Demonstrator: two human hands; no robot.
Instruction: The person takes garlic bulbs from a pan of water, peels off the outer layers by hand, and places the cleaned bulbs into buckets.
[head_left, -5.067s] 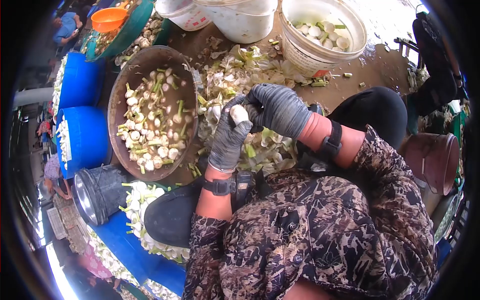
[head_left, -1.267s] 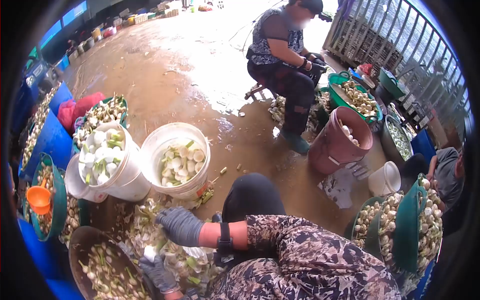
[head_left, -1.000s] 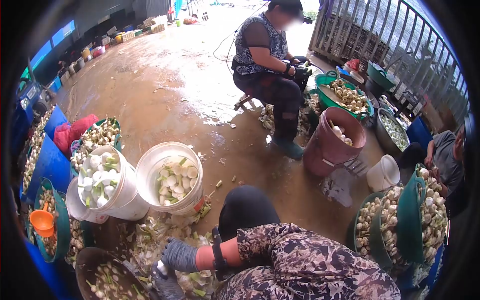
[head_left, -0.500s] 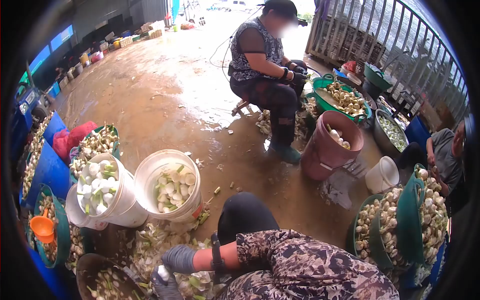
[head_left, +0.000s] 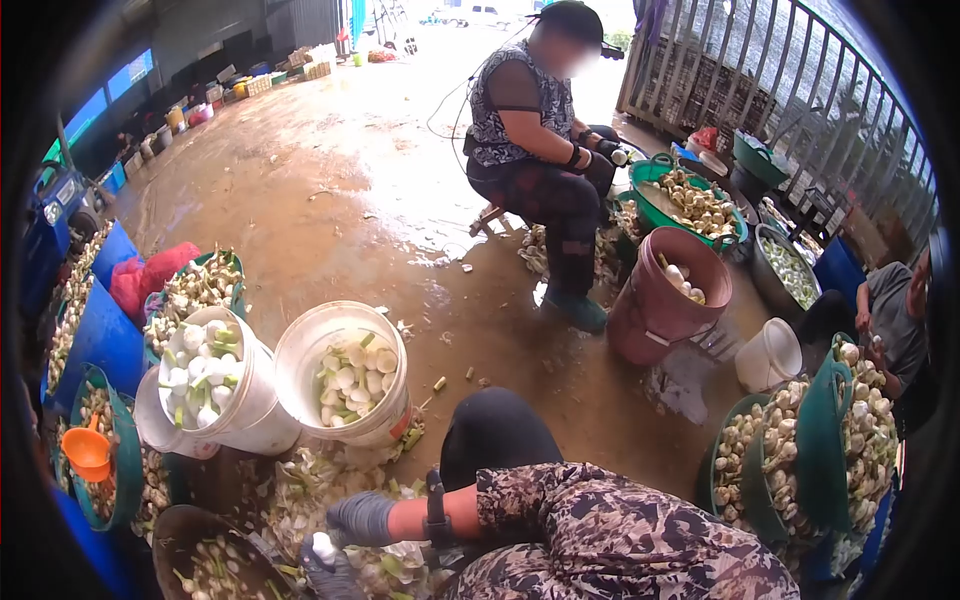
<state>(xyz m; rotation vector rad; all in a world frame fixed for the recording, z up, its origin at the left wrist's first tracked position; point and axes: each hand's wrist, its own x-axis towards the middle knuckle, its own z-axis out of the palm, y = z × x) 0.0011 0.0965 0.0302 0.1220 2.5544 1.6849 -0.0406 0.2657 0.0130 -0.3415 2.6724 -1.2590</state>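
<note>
My right hand (head_left: 360, 518), in a grey glove with a black band at the wrist, reaches in from the right. Its fingers are curled closed, and whatever they hold is hidden. Just below it, at the bottom edge, my gloved left hand (head_left: 334, 576) grips a white garlic bulb (head_left: 323, 547). The bulb lies between the two hands. Pale peelings and leaf scraps (head_left: 300, 490) cover the floor around them. To their left, a dark round pan (head_left: 180, 535) contains small cloves or trimmed pieces.
White buckets (head_left: 340, 425) of cleaned garlic stand ahead of my hands. Green tubs (head_left: 762, 500) heaped with untrimmed bulbs stand at right. An orange scoop (head_left: 86, 453) rests in a tub at left. A co-worker (head_left: 535, 130) sits beside a maroon bucket (head_left: 665, 320); another person (head_left: 890, 320) sits far right.
The garlic bulb has shifted slightly and shows more between my hands. The seated co-worker's gloved hands now show a pale bulb. The whole view has moved a little.
</note>
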